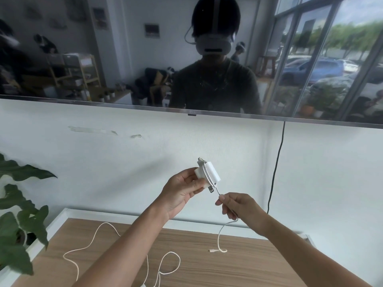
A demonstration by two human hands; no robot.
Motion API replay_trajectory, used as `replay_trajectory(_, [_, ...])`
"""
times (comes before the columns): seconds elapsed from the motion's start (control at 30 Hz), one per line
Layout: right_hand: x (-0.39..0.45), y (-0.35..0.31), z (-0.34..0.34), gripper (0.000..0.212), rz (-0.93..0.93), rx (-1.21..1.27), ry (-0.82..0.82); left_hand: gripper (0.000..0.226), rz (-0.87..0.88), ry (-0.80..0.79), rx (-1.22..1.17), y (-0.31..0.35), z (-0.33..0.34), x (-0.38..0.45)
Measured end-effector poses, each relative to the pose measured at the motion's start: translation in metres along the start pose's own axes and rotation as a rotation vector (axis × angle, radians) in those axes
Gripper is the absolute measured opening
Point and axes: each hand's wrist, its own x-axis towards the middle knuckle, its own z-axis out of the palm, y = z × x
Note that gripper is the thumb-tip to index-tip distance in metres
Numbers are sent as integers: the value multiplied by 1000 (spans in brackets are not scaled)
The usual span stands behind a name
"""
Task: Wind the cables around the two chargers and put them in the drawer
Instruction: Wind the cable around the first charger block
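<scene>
My left hand (180, 191) holds a white charger (208, 175) up in front of the wall, prongs pointing down and right. Its white cable (219, 237) is looped around the charger body. My right hand (236, 206) pinches that cable just below the charger; the loose end hangs down and its plug tip rests on the wooden top (238, 264). A second white cable (116, 243) lies in loose loops on the wood at lower left, running off the bottom edge. The second charger and the drawer are not in view.
A wall-mounted television (83, 48) spans the top and reflects the room and a person wearing a headset. A black power cord (276, 168) hangs down the wall on the right. Green plant leaves (20, 224) crowd the left edge.
</scene>
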Motion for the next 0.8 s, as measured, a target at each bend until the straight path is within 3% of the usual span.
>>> replay_trajectory(0.2, [-21,-16,10,30,-104,-387,-88,47,22,170,97,-11,-10,2])
replay_trajectory(0.33, [-31,-37,2,31,-378,-769,-97,38,25,256,366,-10,-14,3])
replay_trajectory(0.43, [-29,-51,-8,21,-563,-949,-47,37,20,226,483,-9,-17,3])
replay_trajectory(0.67, [-16,-84,-23,10,-700,-934,38,28,20,109,644,-3,-9,1])
replay_trajectory(0.8, [-5,-93,-30,6,-628,-762,42,24,16,12,727,-1,-1,-4])
